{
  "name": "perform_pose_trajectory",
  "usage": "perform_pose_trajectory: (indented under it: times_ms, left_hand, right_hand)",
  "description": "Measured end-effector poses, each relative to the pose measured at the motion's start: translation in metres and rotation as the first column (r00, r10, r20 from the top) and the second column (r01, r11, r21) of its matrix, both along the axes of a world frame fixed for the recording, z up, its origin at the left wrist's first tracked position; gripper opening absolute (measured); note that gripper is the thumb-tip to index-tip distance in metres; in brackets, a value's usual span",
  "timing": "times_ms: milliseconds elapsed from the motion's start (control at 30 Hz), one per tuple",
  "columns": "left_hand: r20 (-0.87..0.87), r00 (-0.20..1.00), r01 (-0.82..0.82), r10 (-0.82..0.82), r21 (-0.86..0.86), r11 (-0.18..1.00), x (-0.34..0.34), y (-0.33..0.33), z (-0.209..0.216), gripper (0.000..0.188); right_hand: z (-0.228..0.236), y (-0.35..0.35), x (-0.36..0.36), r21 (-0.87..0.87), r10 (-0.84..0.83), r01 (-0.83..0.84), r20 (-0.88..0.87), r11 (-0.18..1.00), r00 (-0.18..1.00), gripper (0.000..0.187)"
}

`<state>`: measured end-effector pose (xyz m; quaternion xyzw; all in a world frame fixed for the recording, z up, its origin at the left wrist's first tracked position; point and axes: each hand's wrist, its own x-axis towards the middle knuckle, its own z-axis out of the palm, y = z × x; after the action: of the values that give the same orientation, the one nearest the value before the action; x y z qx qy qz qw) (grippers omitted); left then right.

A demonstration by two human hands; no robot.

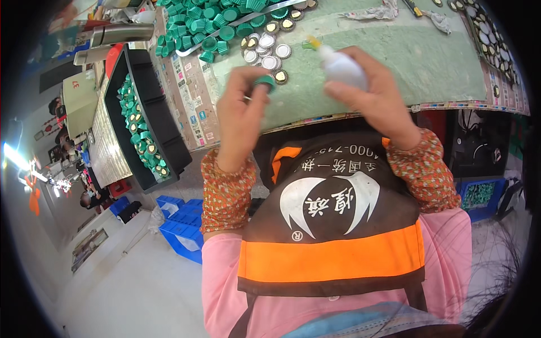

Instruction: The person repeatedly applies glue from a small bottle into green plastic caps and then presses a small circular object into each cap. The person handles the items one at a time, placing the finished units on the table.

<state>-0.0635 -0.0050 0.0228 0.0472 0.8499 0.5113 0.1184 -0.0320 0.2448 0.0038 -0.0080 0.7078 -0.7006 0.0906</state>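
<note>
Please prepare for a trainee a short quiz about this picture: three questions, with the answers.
1. What does the left hand hold?
2. True or false: the yellow nozzle touches that thing.
3. The long bin at the picture's left is: (a) blue, (b) black, (c) red.

Key:
1. A green fluted cap.
2. False; the nozzle, on the squeeze bottle in the right hand, is apart from it.
3. b.

Around me is a factory workshop: green fluted caps [197, 25] heaped on a covered surface [434, 67], more in a long black bin [158, 98], blue plastic crates [183, 224] on the pale floor [129, 287], other people [94, 198] beyond.
</note>
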Motion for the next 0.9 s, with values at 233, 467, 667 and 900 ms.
perform_pose_trajectory:
  times_ms: [233, 467, 667, 900]
  left_hand:
    - [0.37, 0.914, 0.038, -0.167, 0.332, 0.943, 0.033, 0.021, 0.005, 0.036]
    - [0.445, 0.859, -0.078, -0.255, 0.604, 0.793, 0.048, 0.016, -0.022, 0.047]
    - [0.475, 0.849, -0.175, -0.234, 0.668, 0.723, 0.055, 0.013, -0.034, 0.044]
    - [0.506, 0.825, -0.301, -0.254, 0.772, 0.56, 0.05, 0.003, -0.028, 0.052]
  right_hand:
    - [0.001, -0.026, 0.002, -0.274, 0.115, -0.063, 0.177, 0.96, 0.977, 0.038]
    - [-0.01, -0.033, 0.013, -0.133, -0.014, 0.037, 0.172, 0.99, 0.985, 0.031]
    - [-0.012, -0.036, 0.019, -0.054, -0.055, 0.061, 0.1, 0.997, 0.993, 0.033]
    - [-0.005, -0.007, 0.018, 0.03, 0.022, -0.016, -0.245, 0.999, 0.969, 0.031]
